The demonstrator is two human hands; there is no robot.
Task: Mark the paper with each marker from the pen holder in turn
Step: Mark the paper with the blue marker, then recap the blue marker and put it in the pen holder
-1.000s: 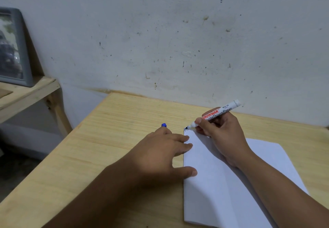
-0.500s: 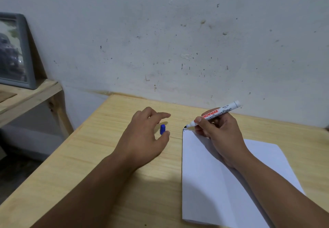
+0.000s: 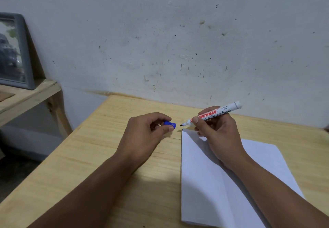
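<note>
Now pinching a small blue plastic marker cap (image 3: 170,124) in the left hand (image 3: 144,135), lifted above the pale wooden table (image 3: 89,156); gripping an uncapped white Snowman board marker (image 3: 211,114) in the right hand (image 3: 219,135), tip just above the folded white paper's (image 3: 204,183) far left corner.

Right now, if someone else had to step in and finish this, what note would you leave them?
Left hand: pinching the blue cap above the wooden table.
Right hand: gripping the uncapped Snowman marker, tip just off the white paper's far left corner.
Done: a small dark mark at that corner.
Left: recap this marker, then try the others. The pen holder isn't in view.
</note>
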